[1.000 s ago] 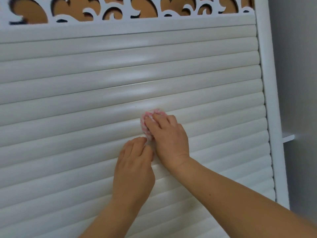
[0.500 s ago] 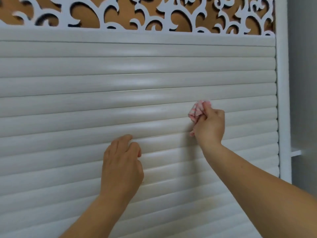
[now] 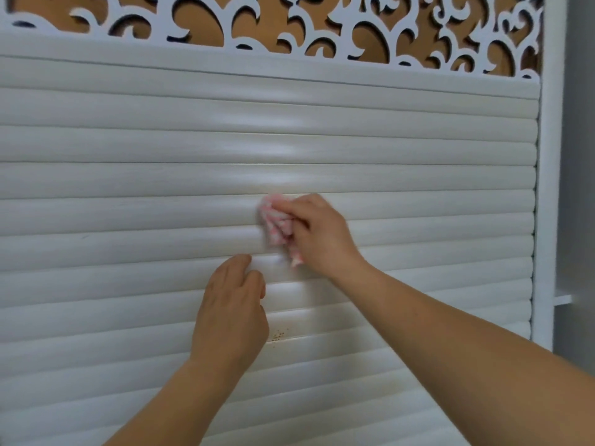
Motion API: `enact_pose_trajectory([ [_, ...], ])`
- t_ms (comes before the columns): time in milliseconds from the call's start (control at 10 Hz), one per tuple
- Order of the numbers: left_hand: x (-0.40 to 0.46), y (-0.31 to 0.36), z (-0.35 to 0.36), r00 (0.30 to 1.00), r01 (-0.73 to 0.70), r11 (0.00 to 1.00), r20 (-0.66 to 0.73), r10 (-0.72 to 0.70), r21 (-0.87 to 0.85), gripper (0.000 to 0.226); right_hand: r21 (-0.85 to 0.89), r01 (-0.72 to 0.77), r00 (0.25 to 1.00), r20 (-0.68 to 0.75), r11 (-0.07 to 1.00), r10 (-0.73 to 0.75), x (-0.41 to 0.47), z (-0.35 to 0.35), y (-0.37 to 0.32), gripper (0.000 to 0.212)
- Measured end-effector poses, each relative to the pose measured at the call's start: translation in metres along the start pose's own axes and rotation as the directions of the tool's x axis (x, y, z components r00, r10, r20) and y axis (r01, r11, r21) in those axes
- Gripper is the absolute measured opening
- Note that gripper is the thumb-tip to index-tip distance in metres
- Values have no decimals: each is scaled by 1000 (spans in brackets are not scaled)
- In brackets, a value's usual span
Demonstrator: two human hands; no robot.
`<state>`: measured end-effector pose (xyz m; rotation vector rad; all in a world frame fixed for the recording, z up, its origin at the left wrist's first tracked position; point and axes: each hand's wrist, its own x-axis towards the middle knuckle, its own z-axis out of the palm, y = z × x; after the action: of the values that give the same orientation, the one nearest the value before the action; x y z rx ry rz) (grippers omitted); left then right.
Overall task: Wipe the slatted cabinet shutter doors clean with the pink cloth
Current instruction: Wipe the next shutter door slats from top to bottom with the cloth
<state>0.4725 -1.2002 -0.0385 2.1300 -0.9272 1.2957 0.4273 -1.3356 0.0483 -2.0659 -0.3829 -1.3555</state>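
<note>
1. While my right hand [image 3: 322,235] grips the bunched pink cloth [image 3: 277,225] against the slatted shutter door [image 3: 128,175], my left hand [image 3: 233,309] rests on the slats just below and to the left of it, fingers loosely bent and holding nothing.
2. Just right of my left hand, a small patch of brown specks [image 3: 277,335] sits on one slat, below the cloth and apart from it.
3. Above the slats runs a white cut-out scroll panel [image 3: 322,27] with a brown backing showing through its holes.
4. To the right, the slats end at a white upright frame post [image 3: 547,188]; beyond it lies a grey wall [image 3: 579,156], and a small white ledge [image 3: 562,299] juts out from the post.
5. Leftward, the slats run unbroken to the picture's edge, and my forearms cross the lower slats.
</note>
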Motion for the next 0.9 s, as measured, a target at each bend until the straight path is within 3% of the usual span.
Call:
enact_pose_trajectory([
  [100,0,-1,0,1000,1,1000,-1,-1,-14,41,6,-212,922,-329,977,202,-1,-43,28,32],
  [200,0,-1,2,1000,-19,1000,-14,19,-2,41,101,-448,732,-529,888,429,5,-70,44,37],
  [300,-1,-3,4,999,-31,1000,-17,31,2,40,32,-442,752,-532,897,389,15,-57,43,38],
  [400,-1,-5,4,999,-39,999,-20,39,1,43,-152,-343,840,-491,927,231,23,-22,34,27],
  [500,-2,-7,6,995,-84,996,-50,83,-13,33,-152,-153,917,-389,977,83,33,15,11,13],
  [600,-2,-11,8,986,-137,991,-97,136,-5,27,-90,-34,963,-270,995,8,34,51,-13,18],
  [700,-2,-13,10,985,-132,991,-119,129,-19,41,-122,153,975,-143,981,-170,28,78,-35,14],
  [800,-2,-13,7,985,-146,989,-85,147,23,49,-256,313,948,143,914,-285,25,82,-37,28],
  [900,-3,-10,7,992,-103,995,-76,103,1,42,-268,273,944,259,924,-204,27,68,-33,35],
])
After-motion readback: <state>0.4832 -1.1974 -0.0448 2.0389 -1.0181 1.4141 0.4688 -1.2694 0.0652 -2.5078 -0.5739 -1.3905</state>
